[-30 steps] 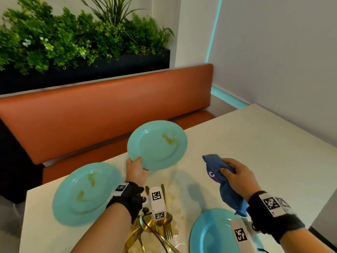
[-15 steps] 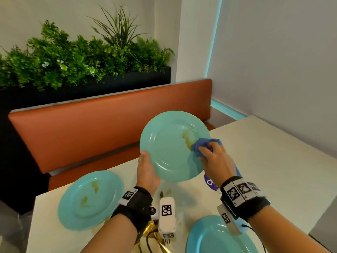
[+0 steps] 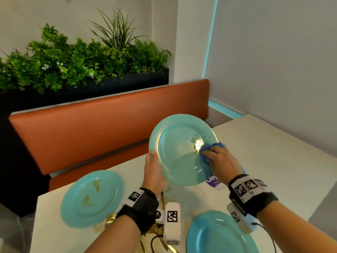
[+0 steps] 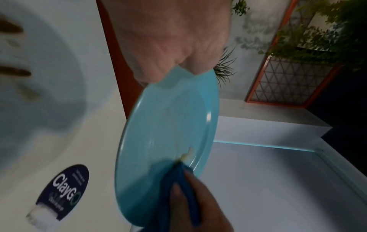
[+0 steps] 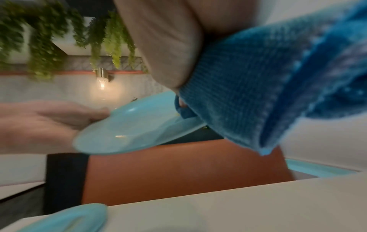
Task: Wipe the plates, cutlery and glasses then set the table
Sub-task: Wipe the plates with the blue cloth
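Note:
My left hand (image 3: 154, 167) grips the near-left rim of a teal plate (image 3: 176, 154) and holds it tilted up above the table. My right hand (image 3: 218, 157) clutches a blue cloth (image 3: 206, 148) and presses it onto the plate's right side, just below a shiny yellowish smear (image 3: 197, 142). In the left wrist view the plate (image 4: 168, 141) is seen edge-on with the cloth (image 4: 174, 188) at its lower edge. The right wrist view shows the cloth (image 5: 258, 94) bunched against the plate (image 5: 135, 128).
A stained teal plate (image 3: 91, 198) lies at the table's left, another teal plate (image 3: 218, 234) at the near edge. Gold cutlery (image 3: 160, 232) lies between them, partly hidden by my wrist. A small ClayGo packet (image 3: 212, 181) rests under the raised plate. An orange bench (image 3: 109, 128) stands behind the table (image 3: 273, 170).
My left hand has lifted the plate higher and tilted it toward me. My right hand has brought the cloth up from the table onto the smear and is now rubbing lower on it.

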Demonstrator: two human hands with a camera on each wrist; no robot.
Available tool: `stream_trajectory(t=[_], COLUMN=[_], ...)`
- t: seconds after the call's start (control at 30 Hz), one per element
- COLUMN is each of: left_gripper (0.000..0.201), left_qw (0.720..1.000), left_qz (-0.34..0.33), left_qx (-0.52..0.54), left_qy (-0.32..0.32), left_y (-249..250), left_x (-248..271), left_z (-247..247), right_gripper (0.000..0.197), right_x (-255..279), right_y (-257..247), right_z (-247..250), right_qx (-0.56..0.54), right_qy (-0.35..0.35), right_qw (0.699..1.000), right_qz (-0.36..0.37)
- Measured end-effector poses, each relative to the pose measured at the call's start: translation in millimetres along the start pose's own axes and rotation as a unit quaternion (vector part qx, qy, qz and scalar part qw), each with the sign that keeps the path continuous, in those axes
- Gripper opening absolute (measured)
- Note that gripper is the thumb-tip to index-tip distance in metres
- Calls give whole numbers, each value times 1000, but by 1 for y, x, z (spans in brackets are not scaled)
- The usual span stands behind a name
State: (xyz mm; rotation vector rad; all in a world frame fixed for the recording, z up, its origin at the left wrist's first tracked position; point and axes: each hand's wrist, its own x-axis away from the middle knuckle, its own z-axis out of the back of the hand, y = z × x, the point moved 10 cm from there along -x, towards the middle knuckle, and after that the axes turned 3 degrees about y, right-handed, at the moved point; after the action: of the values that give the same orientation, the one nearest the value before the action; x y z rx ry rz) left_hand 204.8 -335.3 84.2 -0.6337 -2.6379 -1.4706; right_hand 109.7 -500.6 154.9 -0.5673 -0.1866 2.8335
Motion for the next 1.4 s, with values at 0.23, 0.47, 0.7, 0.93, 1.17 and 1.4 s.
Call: stream_trajectory(t=[0.23,0.47,0.7,0.93,1.17,1.4], left_gripper=[27,24,26,24,30,26], left_qw=[1000,999,999,999,998,997], left_qz=[23,34,33,25,7,13], left_qx=[-17,-34,-13,-25,-58,-64], left_qy=[-2,-9,-18,-38,-29,-34], left_y=[-13,-22,-20,-15,-16,-11], left_x=[5,14,13,16,14,8], left_z=[-1,-5,-6,2,-16,-8], right_gripper=[28,35,38,39,44,32], right_x=[54,16,66,39,65,29], right_y=[-89,-32,-91,22,-61,33], right_z=[-23,8,-32,-15,-40,-9], right_qx=[-128,-58,-122,-16,-66,-1], right_qy=[0,50,26,34,32,72], right_qw=[972,993,973,998,986,997], right_qz=[196,88,193,47,148,37])
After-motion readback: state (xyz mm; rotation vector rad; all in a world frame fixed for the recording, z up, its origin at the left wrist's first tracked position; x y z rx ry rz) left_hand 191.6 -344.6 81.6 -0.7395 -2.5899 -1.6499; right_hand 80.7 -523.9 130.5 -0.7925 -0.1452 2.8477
